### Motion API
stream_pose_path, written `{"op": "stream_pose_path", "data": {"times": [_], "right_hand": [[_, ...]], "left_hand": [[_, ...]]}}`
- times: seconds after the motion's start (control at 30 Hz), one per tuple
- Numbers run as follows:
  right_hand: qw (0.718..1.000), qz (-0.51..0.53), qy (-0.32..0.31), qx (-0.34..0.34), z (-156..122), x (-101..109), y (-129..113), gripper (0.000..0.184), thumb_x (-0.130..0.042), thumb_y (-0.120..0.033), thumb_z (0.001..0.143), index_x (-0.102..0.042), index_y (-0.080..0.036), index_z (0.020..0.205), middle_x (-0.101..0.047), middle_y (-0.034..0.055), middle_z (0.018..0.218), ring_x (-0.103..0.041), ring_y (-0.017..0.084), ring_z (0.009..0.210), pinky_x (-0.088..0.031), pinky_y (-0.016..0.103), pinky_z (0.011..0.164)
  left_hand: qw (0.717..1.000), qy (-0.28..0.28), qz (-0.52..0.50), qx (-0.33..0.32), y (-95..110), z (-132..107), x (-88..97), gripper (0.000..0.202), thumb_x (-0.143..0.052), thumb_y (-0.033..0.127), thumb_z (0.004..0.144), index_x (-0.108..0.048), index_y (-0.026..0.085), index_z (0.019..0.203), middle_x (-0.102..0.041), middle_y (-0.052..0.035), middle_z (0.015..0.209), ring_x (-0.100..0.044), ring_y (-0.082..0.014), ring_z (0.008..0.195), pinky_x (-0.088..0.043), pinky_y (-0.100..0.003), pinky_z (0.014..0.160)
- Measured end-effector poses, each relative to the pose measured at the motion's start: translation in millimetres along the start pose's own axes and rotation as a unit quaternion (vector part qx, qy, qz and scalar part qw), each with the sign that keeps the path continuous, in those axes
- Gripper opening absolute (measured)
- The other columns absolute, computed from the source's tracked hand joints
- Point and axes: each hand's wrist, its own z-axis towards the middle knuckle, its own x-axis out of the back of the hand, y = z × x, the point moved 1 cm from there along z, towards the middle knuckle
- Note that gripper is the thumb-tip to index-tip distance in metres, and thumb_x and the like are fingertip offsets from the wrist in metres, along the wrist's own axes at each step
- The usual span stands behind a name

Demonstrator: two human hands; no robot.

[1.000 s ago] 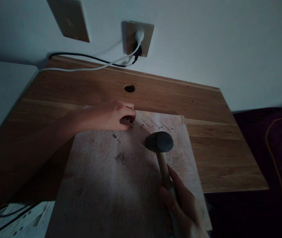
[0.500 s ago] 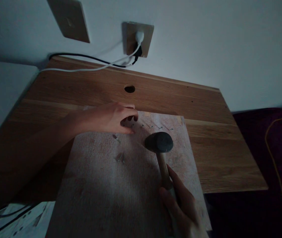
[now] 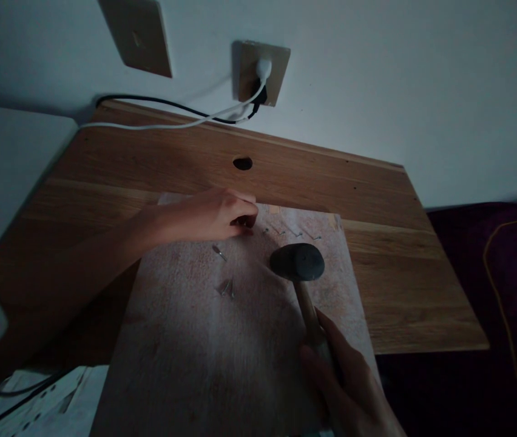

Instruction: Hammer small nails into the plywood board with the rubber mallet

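Observation:
A pale plywood board (image 3: 185, 346) lies on the wooden desk (image 3: 149, 164). My right hand (image 3: 349, 388) is wrapped round the wooden handle of a mallet (image 3: 297, 262), whose dark head hovers over the board. My left hand (image 3: 208, 213) reaches to the board's far edge with fingertips pinched on a small nail I can barely see. A row of nails (image 3: 292, 232) stands in the board to the right of those fingers. Loose nails (image 3: 227, 287) and one more nail (image 3: 218, 252) lie flat near the middle.
A wall socket (image 3: 262, 71) with white and black cables sits above the desk, beside a blank plate (image 3: 138, 36). The desk has a cable hole (image 3: 242, 163). Papers (image 3: 44, 400) lie at the lower left. A dark seat with a yellow cord (image 3: 504, 291) is at right.
My left fingers opened briefly, then pinched together again at the board's far edge. The view shifted slightly; the mallet stayed over the board.

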Motion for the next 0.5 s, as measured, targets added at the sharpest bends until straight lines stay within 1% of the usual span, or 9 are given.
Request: {"op": "stream_pose_path", "data": {"times": [0.07, 0.1, 0.17, 0.2, 0.27, 0.3, 0.37, 0.43, 0.5], "right_hand": [[1.000, -0.021, -0.002, 0.000, 4, 4, -7, 0.064, -0.069, -0.064, 0.102, -0.070, -0.024, 0.152, -0.086, 0.0136, 0.107, -0.083, 0.035, 0.107, -0.072, 0.036, 0.074], [1.000, -0.026, -0.005, -0.004, 6, 7, -11, 0.063, -0.068, -0.064, 0.102, -0.071, -0.024, 0.150, -0.085, 0.0130, 0.103, -0.081, 0.036, 0.114, -0.072, 0.039, 0.081], [1.000, -0.023, -0.011, 0.013, 9, 10, -17, 0.061, -0.066, -0.063, 0.103, -0.072, -0.022, 0.148, -0.085, 0.0129, 0.102, -0.081, 0.036, 0.114, -0.071, 0.043, 0.089], [0.999, -0.018, -0.012, 0.026, 10, 11, -20, 0.059, -0.066, -0.061, 0.104, -0.073, -0.021, 0.147, -0.085, 0.0129, 0.103, -0.082, 0.035, 0.110, -0.071, 0.043, 0.090], [0.999, -0.017, -0.005, 0.045, 11, 11, -24, 0.056, -0.067, -0.058, 0.105, -0.073, -0.020, 0.146, -0.083, 0.0116, 0.099, -0.083, 0.031, 0.097, -0.071, 0.040, 0.084], [0.998, -0.021, 0.000, 0.051, 12, 10, -26, 0.056, -0.067, -0.056, 0.105, -0.072, -0.019, 0.147, -0.082, 0.0099, 0.093, -0.083, 0.029, 0.088, -0.071, 0.038, 0.077], [0.998, -0.028, 0.011, 0.064, 15, 7, -32, 0.057, -0.067, -0.054, 0.105, -0.069, -0.020, 0.150, -0.076, 0.0052, 0.079, -0.078, 0.024, 0.071, -0.068, 0.034, 0.064], [0.996, -0.021, 0.010, 0.088, 22, 2, -41, 0.059, -0.068, -0.053, 0.105, -0.067, -0.021, 0.154, -0.070, 0.0014, 0.070, -0.070, 0.021, 0.058, -0.062, 0.030, 0.053], [0.994, -0.015, -0.011, 0.112, 32, -2, -51, 0.059, -0.065, -0.052, 0.107, -0.065, -0.021, 0.156, -0.063, -0.0018, 0.063, -0.063, 0.018, 0.051, -0.057, 0.028, 0.048]], "left_hand": [[1.000, -0.005, -0.006, -0.006, 1, 1, 0.0, 0.018, -0.059, 0.032, 0.091, -0.070, 0.032, 0.077, -0.065, -0.0058, 0.082, -0.061, -0.0251, 0.077, -0.045, -0.047, 0.072], [1.000, -0.008, -0.010, -0.004, 2, 2, 0.0, 0.020, -0.058, 0.031, 0.091, -0.068, 0.031, 0.074, -0.065, -0.0059, 0.082, -0.062, -0.0248, 0.077, -0.045, -0.047, 0.073], [1.000, -0.015, -0.019, 0.004, 1, 2, -0.5, 0.021, -0.058, 0.029, 0.091, -0.067, 0.029, 0.073, -0.066, -0.0061, 0.081, -0.062, -0.0243, 0.078, -0.045, -0.045, 0.073], [1.000, -0.014, -0.024, 0.007, 0, 1, -1.2, 0.019, -0.059, 0.028, 0.091, -0.068, 0.029, 0.074, -0.066, -0.0063, 0.081, -0.062, -0.0242, 0.078, -0.045, -0.045, 0.073], [0.999, -0.006, -0.036, 0.012, -5, -1, -3.2, 0.008, -0.064, 0.029, 0.088, -0.072, 0.029, 0.086, -0.069, -0.0063, 0.086, -0.062, -0.0244, 0.080, -0.047, -0.045, 0.073], [0.999, 0.002, -0.042, 0.016, -8, -2, -4.2, 0.011, -0.069, 0.030, 0.085, -0.073, 0.030, 0.096, -0.070, -0.0062, 0.092, -0.062, -0.0244, 0.081, -0.048, -0.045, 0.074], [0.998, 0.013, -0.054, 0.032, -15, -5, -5.6, 0.041, -0.081, 0.032, 0.078, -0.070, 0.031, 0.117, -0.071, -0.0059, 0.104, -0.061, -0.0239, 0.087, -0.050, -0.044, 0.077], [0.997, 0.007, -0.060, 0.050, -19, -6, -5.3, 0.064, -0.091, 0.033, 0.070, -0.064, 0.028, 0.128, -0.068, -0.0057, 0.111, -0.061, -0.0227, 0.092, -0.052, -0.041, 0.081], [0.997, -0.007, -0.058, 0.060, -19, -7, -3.6, 0.068, -0.094, 0.035, 0.070, -0.061, 0.025, 0.128, -0.067, -0.0049, 0.114, -0.062, -0.0216, 0.097, -0.052, -0.037, 0.085]]}}
